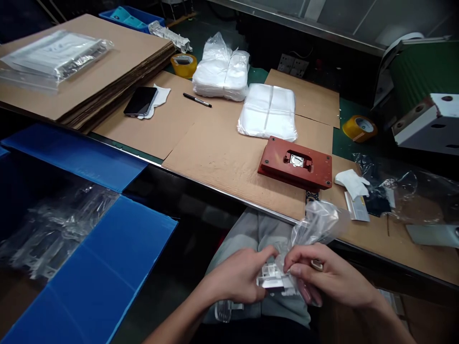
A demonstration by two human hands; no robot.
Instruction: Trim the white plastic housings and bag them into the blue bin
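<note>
Evidently, off the near edge of the bench [215, 165], the left hand [242, 277] is gripping a white part [270, 276], the right hand [332, 274] pinching a clear bag [317, 220]. Easing gently should be sparing the bag.

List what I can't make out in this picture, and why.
All in the head view:
White part: full shape, partly hidden by the left hand, right hand and clear plastic.
Large blue box: remainder, cut off by the left edge.
Yellow tape roll at right: markings in its core, too small.
Green equipment: remainder, cut off by the right edge.
</note>
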